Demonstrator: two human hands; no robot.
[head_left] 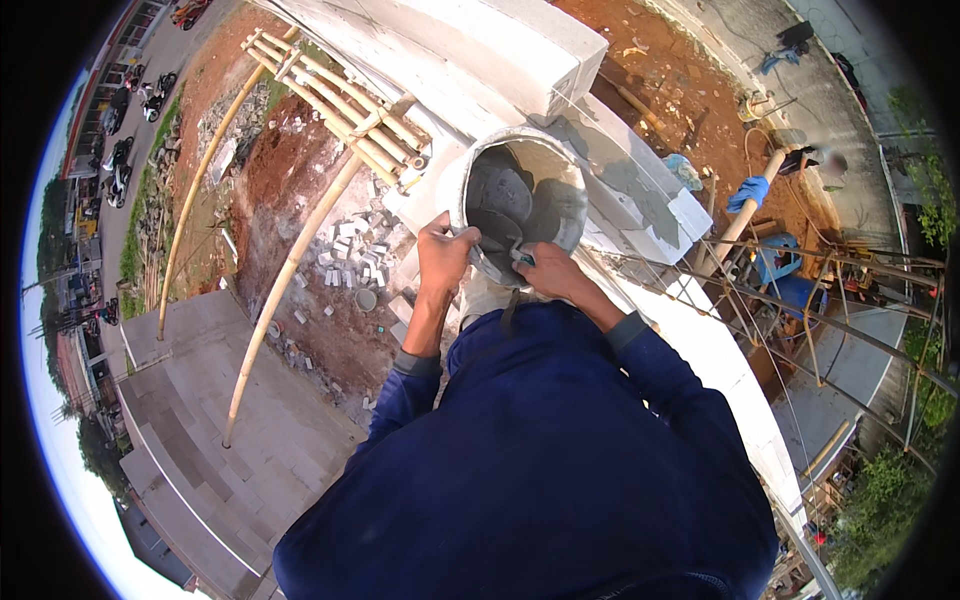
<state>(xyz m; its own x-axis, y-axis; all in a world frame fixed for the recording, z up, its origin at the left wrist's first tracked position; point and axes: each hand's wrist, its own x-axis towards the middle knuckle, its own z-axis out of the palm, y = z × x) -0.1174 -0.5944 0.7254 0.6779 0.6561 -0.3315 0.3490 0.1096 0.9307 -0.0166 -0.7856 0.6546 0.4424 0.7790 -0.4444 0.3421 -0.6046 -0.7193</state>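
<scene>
Outdoors on a building site, we find bamboo scaffolding (345, 105) to the left and reddish earth (660, 60) to the right of a pale block wall (700, 370), with grey mortar (650, 205) spread beside a large white block (540, 50). Directly before us at the wall we record a bucket (573, 190), its mouth toward us and grey mix (500, 190) inside. Our left hand (445, 258) is closed on its near rim at the left, while our right hand (560, 272) grips a trowel (526, 259) by the handle, its blade inside the bucket.
</scene>
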